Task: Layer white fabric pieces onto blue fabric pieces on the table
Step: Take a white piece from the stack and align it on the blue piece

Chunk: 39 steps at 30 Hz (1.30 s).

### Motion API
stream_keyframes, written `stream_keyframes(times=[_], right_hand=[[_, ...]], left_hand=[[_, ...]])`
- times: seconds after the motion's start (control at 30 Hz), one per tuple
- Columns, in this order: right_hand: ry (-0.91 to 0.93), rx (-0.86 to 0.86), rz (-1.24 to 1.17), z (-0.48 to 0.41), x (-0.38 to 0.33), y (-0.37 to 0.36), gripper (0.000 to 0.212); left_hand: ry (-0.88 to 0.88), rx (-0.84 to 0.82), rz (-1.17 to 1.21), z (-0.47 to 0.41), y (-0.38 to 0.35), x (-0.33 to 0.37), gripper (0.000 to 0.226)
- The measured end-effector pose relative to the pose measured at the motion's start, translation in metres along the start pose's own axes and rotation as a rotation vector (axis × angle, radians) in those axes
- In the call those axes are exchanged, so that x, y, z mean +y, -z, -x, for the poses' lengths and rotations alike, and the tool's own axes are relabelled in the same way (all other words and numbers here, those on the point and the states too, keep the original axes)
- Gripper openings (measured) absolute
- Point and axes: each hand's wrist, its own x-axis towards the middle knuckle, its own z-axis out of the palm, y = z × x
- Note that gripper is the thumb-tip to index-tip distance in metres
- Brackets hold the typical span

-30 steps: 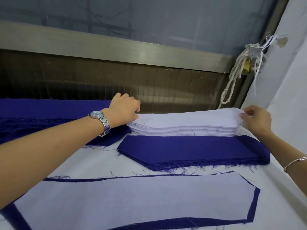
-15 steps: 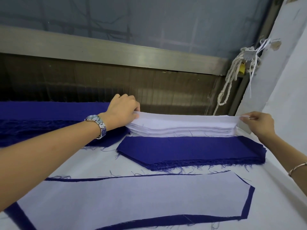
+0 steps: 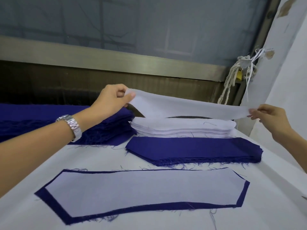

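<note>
A single white fabric piece (image 3: 179, 105) hangs stretched in the air above the white stack (image 3: 182, 128). My left hand (image 3: 113, 100) pinches its left end, and my right hand (image 3: 267, 115) pinches its right end. In front of the white stack lies a stack of blue pieces (image 3: 194, 149). Nearer to me, a blue piece (image 3: 49, 196) lies flat on the table with a white piece (image 3: 141, 190) laid on top, leaving a blue border showing.
A larger pile of blue fabric (image 3: 54, 123) sits at the back left under my left forearm. The table (image 3: 93, 156) is covered in white cloth. A dark wall panel (image 3: 49, 83) runs behind, a rope (image 3: 232, 82) hangs at the back right, and a white wall (image 3: 289, 77) stands on the right.
Both hands have lifted the top white piece off the white stack and raised it; it now hangs clear above the stack. The view has shifted downward toward the table.
</note>
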Motion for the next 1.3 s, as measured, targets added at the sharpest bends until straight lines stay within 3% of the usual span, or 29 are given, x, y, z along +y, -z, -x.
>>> stream_keyframes(times=[0.13,0.27,0.47,0.73,0.97,1.3], right_hand=[[0.027,-0.300,0.077,0.013,-0.016,0.012,0.014],[-0.038,-0.651,0.127,0.029,-0.021,0.020,0.026],[-0.080,-0.879,0.245,0.050,-0.004,0.017,0.061],[-0.168,-1.180,0.326,0.074,0.003,0.003,0.049],[-0.202,-1.187,0.340,0.068,0.034,-0.004,0.041],[-0.231,-1.180,0.349,0.048,0.073,-0.008,0.036]], left_hand=[[0.178,-0.062,-0.009,0.030,0.036,0.000,0.025],[0.378,-0.129,-0.058,0.068,0.073,-0.004,0.032],[0.593,-0.302,-0.117,0.118,0.104,-0.021,0.044],[0.629,-0.497,-0.181,0.149,0.117,-0.045,0.048],[0.634,-0.530,-0.172,0.162,0.113,-0.054,0.060],[0.611,-0.439,-0.184,0.168,0.107,-0.053,0.050]])
